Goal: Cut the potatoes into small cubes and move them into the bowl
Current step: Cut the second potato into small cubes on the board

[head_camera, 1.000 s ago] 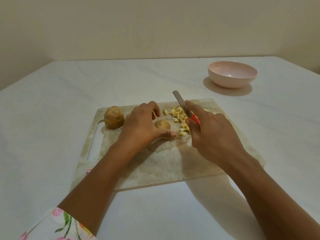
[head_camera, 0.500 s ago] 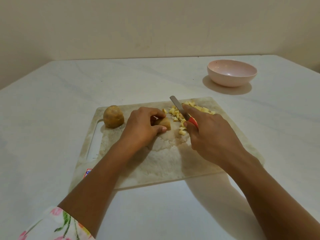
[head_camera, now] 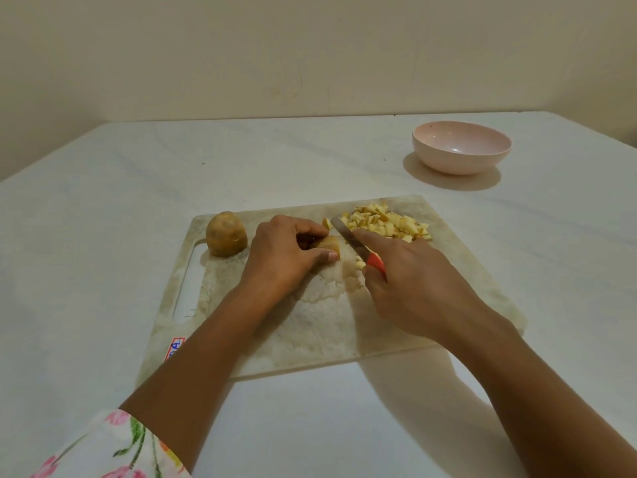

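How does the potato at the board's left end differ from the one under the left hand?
The left-end potato is whole and untouched; the held potato is a cut-down piece gripped by the left hand. The left-end potato also looks bigger. Both rest on the cutting board.

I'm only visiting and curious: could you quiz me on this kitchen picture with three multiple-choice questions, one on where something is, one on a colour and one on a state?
1. Where does the whole potato lie?
A) in the bowl
B) at the left end of the cutting board
C) in the left hand

2. What colour is the handle of the knife?
A) red
B) black
C) green

3. What state is the bowl in?
A) full of cubes
B) empty
C) upside down

Answers:
1 B: it sits on the board's left end, apart from the left hand, which holds a cut potato piece.
2 A: red shows where the right hand grips it.
3 B: its inside is bare, and the cubes lie heaped on the board.
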